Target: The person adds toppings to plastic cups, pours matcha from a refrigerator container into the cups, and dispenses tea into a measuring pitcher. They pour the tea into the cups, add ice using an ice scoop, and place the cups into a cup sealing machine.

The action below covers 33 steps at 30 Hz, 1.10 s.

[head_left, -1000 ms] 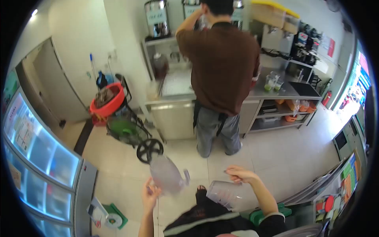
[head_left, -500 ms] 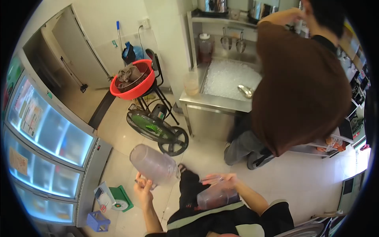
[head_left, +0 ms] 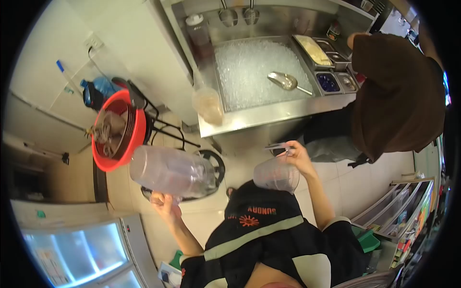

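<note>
Looking down in the head view, the wearer's left hand is closed around the underside of a large, clear, tall plastic pitcher, seemingly by its handle, which the fingers mostly hide. The pitcher lies tipped on its side in mid-air, over the black wheeled fan; it looks empty, which would explain why such a slant spills nothing. The right hand grips a smaller, clear plastic measuring jug with red markings near its upper end, letting it hang tilted before the black apron; thumb and fingers also pinch a thin dark strip, too blurred to identify. Holding one vessel per hand, well out from the body, probably keeps them from knocking together. Beyond, a shiny steel scoop rests on the ice, its handle towards the steel counter's front ledge, presumably for easy grabbing. A cloudy plastic jug stands on the ledge's left corner, perhaps to stay within reach yet off the ice
</note>
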{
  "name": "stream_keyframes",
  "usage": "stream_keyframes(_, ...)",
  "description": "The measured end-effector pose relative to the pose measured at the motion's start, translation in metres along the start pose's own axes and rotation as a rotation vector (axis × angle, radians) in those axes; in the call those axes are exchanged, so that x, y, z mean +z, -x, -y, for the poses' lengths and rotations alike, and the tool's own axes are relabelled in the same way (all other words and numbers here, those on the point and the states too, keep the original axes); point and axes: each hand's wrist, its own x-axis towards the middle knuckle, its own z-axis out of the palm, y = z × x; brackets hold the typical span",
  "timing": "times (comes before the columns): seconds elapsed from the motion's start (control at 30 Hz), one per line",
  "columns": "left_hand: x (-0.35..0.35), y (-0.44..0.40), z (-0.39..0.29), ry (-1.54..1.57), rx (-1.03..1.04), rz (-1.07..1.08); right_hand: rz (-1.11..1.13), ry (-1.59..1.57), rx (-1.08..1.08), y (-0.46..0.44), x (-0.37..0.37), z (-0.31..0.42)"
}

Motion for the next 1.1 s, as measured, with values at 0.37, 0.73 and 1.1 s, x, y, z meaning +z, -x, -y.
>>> stream_keyframes(0.37,0.064,-0.107,0.049,0.106,0.069,0.031,-0.256,0.590,-0.566,-0.368,-0.034,0.116)
stream_keyframes(0.73,0.169,-0.176,0.070,0.075,0.127,-0.475,-0.313,0.903,-0.860,-0.694,0.007,0.162)
stream_keyframes(1.1,0.166,-0.216,0.066,0.107,-0.144,-0.274,-0.391,1.237,-0.504,-0.667,0.015,0.154)
